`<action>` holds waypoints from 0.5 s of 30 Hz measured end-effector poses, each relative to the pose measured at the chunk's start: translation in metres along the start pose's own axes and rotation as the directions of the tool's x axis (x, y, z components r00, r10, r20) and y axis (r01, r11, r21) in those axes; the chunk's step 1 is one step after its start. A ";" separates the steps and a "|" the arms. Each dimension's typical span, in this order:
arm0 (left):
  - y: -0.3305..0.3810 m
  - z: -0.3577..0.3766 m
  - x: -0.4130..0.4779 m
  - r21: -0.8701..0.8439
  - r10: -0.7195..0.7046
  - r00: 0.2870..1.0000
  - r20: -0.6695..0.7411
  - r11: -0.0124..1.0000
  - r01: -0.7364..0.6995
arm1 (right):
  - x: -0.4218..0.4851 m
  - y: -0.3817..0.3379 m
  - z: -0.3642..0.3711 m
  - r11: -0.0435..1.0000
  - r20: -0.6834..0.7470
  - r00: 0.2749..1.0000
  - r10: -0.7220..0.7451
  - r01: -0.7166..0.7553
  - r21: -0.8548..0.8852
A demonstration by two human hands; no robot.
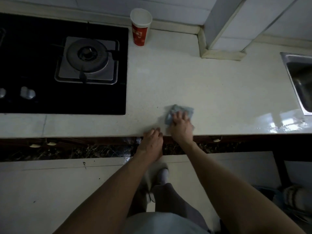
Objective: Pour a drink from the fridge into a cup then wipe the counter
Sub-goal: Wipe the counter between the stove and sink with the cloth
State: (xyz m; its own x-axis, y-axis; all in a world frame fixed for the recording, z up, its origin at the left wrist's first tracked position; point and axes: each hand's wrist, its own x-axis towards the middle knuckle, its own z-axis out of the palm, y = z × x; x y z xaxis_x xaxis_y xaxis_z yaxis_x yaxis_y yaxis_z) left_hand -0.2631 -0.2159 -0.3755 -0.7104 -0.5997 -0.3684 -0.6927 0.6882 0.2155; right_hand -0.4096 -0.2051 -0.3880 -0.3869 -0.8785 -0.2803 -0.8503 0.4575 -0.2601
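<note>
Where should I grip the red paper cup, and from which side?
Grip the paper cup round its red mid-wall, coming from the front-right over the counter. It stands upright, mouth open, with the wall ledge right behind and the hob at its left.

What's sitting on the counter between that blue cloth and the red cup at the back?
Nothing. In the head view, only bare pale counter runs from the cloth under the right hand to the cup.
</note>
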 end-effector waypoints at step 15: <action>0.018 -0.019 0.013 -0.124 -0.115 0.992 -0.054 0.986 0.108 | 0.062 -0.053 0.005 0.949 0.084 0.947 -0.311 0.314 -0.024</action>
State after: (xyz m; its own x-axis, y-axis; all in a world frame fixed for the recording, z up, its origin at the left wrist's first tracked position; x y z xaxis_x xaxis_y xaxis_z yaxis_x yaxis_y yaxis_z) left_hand -0.2875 -0.2193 -0.3594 -0.6317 -0.6959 -0.3415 -0.7752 0.5638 0.2850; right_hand -0.3868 -0.2830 -0.3965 -0.0718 -0.9624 -0.2620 -0.9370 0.1551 -0.3130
